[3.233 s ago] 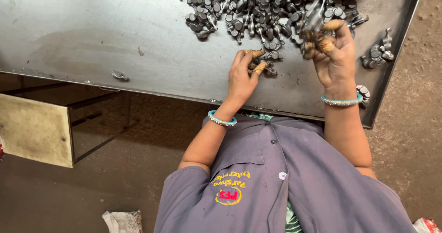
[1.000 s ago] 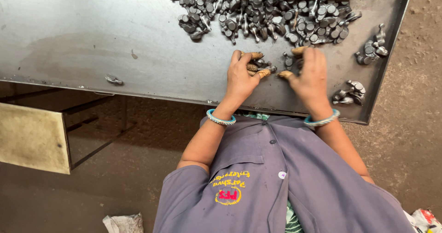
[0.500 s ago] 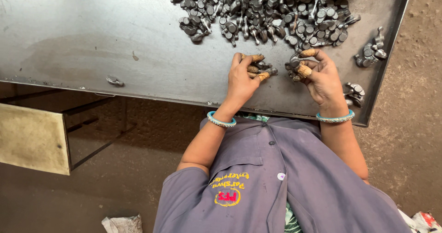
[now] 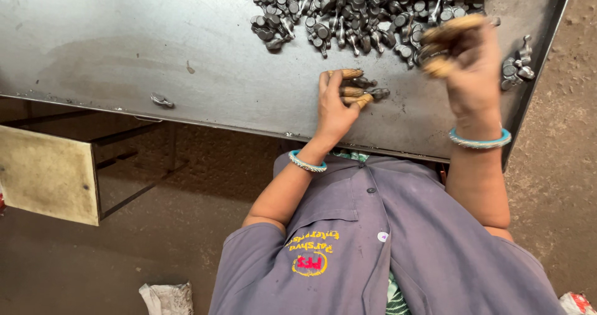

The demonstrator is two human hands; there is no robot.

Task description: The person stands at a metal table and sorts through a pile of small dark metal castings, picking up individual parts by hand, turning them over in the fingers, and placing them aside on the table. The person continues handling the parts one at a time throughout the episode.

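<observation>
Sorting continues: left hand [image 4: 336, 103] pinches small parts [image 4: 367, 88], blurred right hand [image 4: 465, 54] seemingly grips one; big pile [image 4: 360, 7] remains on bench [image 4: 124, 41].

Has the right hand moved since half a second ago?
Yes. The right hand has lifted off the metal table and gone up toward the pile of small metal parts, while the left hand stays put.
</observation>
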